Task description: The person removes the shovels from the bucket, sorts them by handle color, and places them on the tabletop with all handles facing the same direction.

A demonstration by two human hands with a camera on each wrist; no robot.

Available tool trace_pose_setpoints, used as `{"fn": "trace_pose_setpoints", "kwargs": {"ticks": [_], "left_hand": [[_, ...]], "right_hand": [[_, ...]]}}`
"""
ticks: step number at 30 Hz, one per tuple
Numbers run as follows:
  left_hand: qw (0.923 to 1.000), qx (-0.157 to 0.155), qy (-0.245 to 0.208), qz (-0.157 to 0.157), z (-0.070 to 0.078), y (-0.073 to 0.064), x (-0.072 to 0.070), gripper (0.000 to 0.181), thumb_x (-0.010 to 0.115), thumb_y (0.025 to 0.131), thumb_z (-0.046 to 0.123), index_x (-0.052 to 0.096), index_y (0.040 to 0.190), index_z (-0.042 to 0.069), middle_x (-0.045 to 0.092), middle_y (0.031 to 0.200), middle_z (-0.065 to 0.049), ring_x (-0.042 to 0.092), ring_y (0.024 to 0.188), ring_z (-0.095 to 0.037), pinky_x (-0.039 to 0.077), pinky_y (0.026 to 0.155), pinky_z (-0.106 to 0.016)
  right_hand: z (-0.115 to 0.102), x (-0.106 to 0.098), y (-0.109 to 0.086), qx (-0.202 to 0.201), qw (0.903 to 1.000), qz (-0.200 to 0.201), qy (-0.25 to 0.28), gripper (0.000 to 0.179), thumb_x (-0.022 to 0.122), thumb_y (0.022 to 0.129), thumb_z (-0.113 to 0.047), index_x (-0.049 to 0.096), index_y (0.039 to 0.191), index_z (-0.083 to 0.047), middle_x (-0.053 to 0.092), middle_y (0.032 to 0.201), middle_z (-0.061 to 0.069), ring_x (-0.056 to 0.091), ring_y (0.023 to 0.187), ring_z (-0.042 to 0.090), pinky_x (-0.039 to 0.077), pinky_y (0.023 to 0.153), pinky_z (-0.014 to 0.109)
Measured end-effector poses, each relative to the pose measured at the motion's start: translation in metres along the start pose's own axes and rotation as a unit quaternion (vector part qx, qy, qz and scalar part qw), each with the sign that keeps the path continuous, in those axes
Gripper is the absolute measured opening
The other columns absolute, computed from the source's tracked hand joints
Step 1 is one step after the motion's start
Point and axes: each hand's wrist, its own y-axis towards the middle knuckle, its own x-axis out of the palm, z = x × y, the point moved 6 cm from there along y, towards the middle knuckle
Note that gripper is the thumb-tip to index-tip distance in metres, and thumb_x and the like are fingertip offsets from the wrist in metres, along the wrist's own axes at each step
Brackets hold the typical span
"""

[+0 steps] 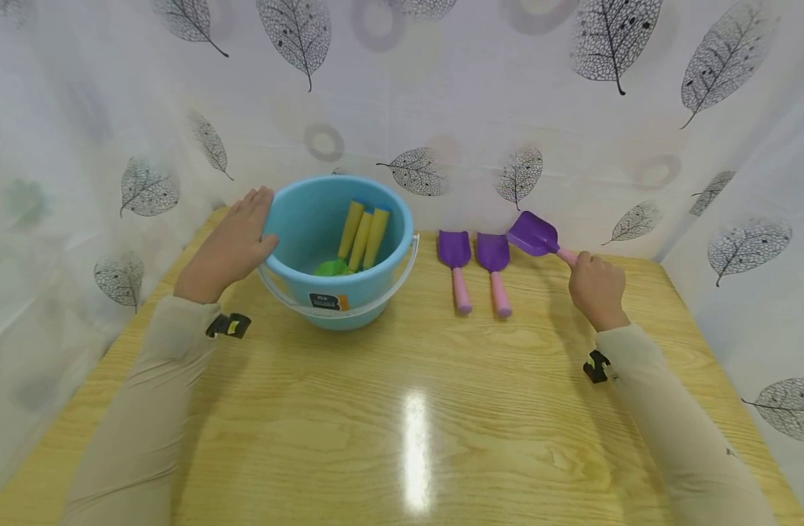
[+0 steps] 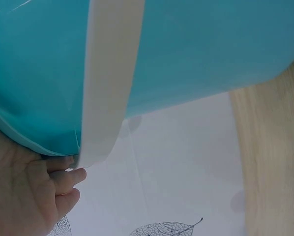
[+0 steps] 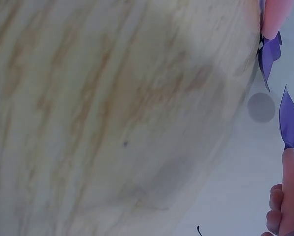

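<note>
On the left of the head view, my left hand (image 1: 227, 245) rests against the rim of a light blue bucket (image 1: 359, 303), fingers extended and thumb at the edge. The left wrist view shows that hand (image 2: 34, 184) at the rim beside the white bucket handle (image 2: 107, 78). Three yellow-handled tools (image 1: 362, 237) stand inside the bucket; one green part (image 1: 332, 267) shows at their lower end. On the right, my right hand (image 1: 598, 288) grips the pink handle of a purple toy shovel (image 1: 533, 234), held tilted above the table. The right wrist view shows this shovel (image 3: 290, 123) too.
Two more purple shovels with pink handles, one (image 1: 454, 250) beside the other (image 1: 493, 253), lie between the bucket and my right hand. The wooden table (image 1: 310, 416) ends at a white leaf-print curtain (image 1: 389, 95) behind and at both sides.
</note>
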Motion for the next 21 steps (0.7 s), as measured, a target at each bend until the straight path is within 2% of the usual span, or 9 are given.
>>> {"fn": "trace_pose_setpoints", "kwargs": {"ticks": [4,9,14,21], "left_hand": [[1.0,-0.002,0.001,0.002,0.0,0.0,0.0,0.068,0.034,0.093,0.019,0.004,0.148,-0.008,0.006,0.155,-0.029,0.004,0.144,-0.044,0.005,0.119,-0.054],[1.0,-0.002,-0.001,0.002,0.0,-0.001,0.0,0.068,0.035,0.094,0.018,0.004,0.148,-0.008,0.006,0.155,-0.029,0.004,0.144,-0.043,0.005,0.119,-0.054],[1.0,-0.002,-0.001,0.004,0.001,0.0,-0.001,0.068,0.035,0.093,0.018,0.004,0.148,-0.009,0.007,0.155,-0.029,0.004,0.144,-0.043,0.005,0.119,-0.054],[1.0,-0.002,0.0,0.003,0.001,-0.001,-0.001,0.068,0.036,0.093,0.018,0.005,0.148,-0.009,0.007,0.154,-0.03,0.005,0.144,-0.044,0.006,0.119,-0.054]], "right_hand": [[0.003,0.008,0.0,0.004,0.9997,-0.023,-0.004,0.036,0.045,0.095,-0.012,0.044,0.064,0.006,0.044,0.05,0.019,0.045,0.039,0.034,0.029,0.035,0.039],[0.006,0.015,-0.001,0.006,0.9989,-0.046,-0.012,0.041,0.043,0.098,-0.016,0.043,0.062,0.005,0.041,0.048,0.016,0.043,0.038,0.031,0.028,0.035,0.036],[0.008,0.019,-0.002,0.012,0.9979,-0.063,-0.01,0.046,0.038,0.1,-0.022,0.043,0.063,0.005,0.042,0.049,0.017,0.045,0.038,0.033,0.029,0.035,0.038],[0.012,0.022,-0.003,0.026,0.9961,-0.084,-0.006,0.042,0.037,0.099,-0.016,0.043,0.064,0.006,0.045,0.051,0.021,0.049,0.042,0.038,0.03,0.035,0.039]]}}
